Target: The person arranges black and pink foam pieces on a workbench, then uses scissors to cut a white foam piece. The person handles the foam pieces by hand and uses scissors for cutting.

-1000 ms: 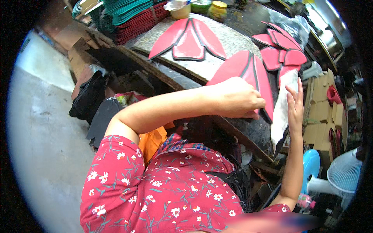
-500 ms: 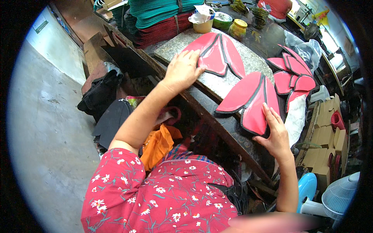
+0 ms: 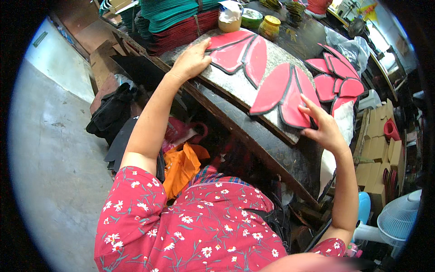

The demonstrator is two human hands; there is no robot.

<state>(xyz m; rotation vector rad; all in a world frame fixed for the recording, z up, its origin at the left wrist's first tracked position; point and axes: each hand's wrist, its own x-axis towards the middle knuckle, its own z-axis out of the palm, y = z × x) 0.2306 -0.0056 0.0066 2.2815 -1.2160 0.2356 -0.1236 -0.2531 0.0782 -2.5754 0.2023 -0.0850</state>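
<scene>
Two red, petal-shaped panels with black edging lie on a speckled stone slab. My left hand [image 3: 191, 61] is at the outer edge of the left panel [image 3: 229, 58], fingers along its rim and thumb near its lower side. My right hand [image 3: 325, 124] grips the lower right side of the right panel [image 3: 272, 93], fingertips on its face and thumb by its bottom corner. The right panel's tip reaches the front edge of the slab [image 3: 283, 59]. More red panels [image 3: 337, 84] lie overlapping in a pile to the right of the slab.
Tied stacks of green and dark red sheets [image 3: 181, 16] stand at the back left. Behind the slab are a yellow jar [image 3: 270, 27], a green tub [image 3: 251, 19] and a paper-topped container [image 3: 230, 17]. Cardboard boxes [image 3: 378, 131] and a fan [image 3: 401, 217] are at the right.
The left panel has turned and shifted left with my left hand. The right panel has moved up and left, further onto the slab, with my right hand at its side.
</scene>
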